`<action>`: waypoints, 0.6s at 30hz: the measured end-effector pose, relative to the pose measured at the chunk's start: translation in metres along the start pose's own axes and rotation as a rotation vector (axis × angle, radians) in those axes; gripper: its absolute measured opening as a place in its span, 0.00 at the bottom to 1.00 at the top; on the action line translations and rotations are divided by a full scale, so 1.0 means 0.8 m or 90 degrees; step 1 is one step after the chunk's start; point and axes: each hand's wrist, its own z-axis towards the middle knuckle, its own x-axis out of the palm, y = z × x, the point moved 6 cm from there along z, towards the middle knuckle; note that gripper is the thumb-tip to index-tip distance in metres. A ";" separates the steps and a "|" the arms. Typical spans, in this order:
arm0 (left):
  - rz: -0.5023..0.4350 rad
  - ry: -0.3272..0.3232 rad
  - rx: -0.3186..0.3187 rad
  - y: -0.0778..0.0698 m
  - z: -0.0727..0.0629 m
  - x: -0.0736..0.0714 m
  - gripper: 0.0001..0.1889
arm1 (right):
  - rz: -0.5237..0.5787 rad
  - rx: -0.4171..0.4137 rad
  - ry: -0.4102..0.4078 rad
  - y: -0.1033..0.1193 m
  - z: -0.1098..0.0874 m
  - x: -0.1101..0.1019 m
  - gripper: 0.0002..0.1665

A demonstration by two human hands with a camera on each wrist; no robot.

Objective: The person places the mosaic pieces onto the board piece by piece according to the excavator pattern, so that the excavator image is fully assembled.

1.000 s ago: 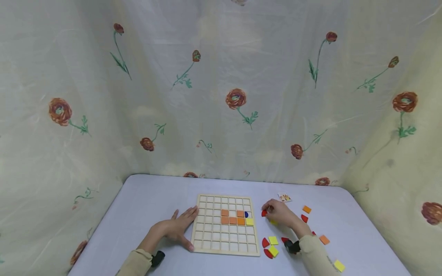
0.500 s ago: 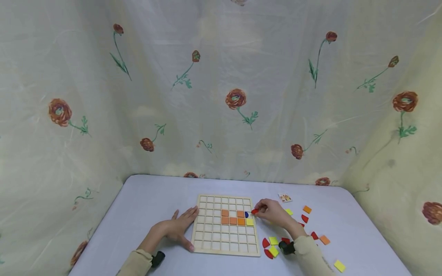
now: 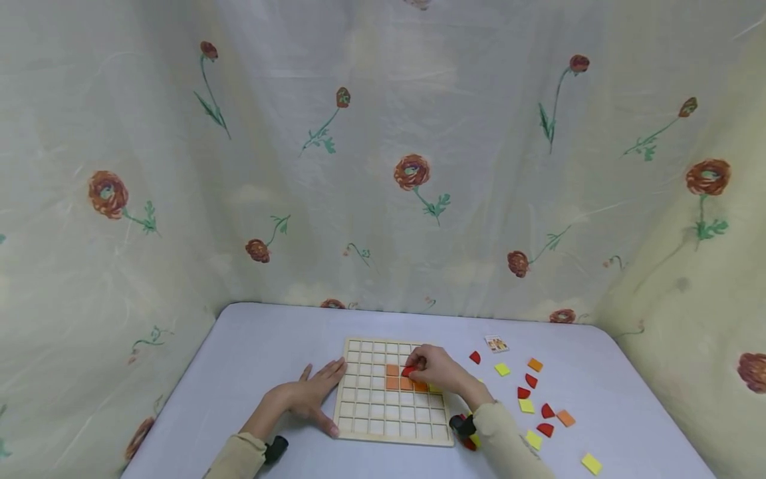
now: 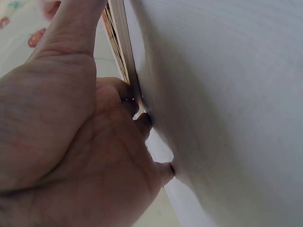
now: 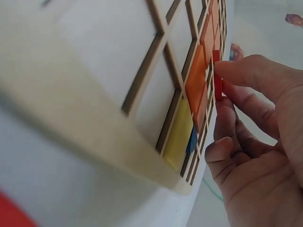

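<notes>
"Red flat tile with one rounded edge [image 3: 409,370]: where is it?"

"It is over the pale wooden board with square cells [image 3: 389,440], beside the orange squares. The right hand [image 3: 433,367] pinches it between thumb and fingers. Whether it touches the cells, I cannot tell."

"And the left hand [image 3: 312,394]?"

"Its fingers are spread apart, and they touch the left edge of the board."

"What do the cells contain?"

"Thin ribs divide them. Several hold flat orange squares [image 3: 391,383]; one has a yellow square [image 5: 177,137], and near it sits a small blue piece [image 5: 191,140]."

"Outside the board?"

"On the smooth whitish tabletop [image 3: 281,346], loose red rounded pieces [image 3: 546,430] and thin yellow squares [image 3: 591,464] lie scattered on the right."
</notes>
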 end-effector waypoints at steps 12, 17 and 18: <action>0.000 0.001 -0.002 -0.002 -0.002 -0.002 0.68 | -0.019 -0.026 0.027 0.002 0.008 0.006 0.07; 0.002 0.000 -0.004 -0.001 -0.002 -0.002 0.69 | -0.004 -0.027 0.031 0.002 0.009 0.008 0.06; 0.002 0.001 -0.004 -0.001 -0.002 -0.001 0.69 | -0.003 -0.026 0.030 0.002 0.009 0.008 0.06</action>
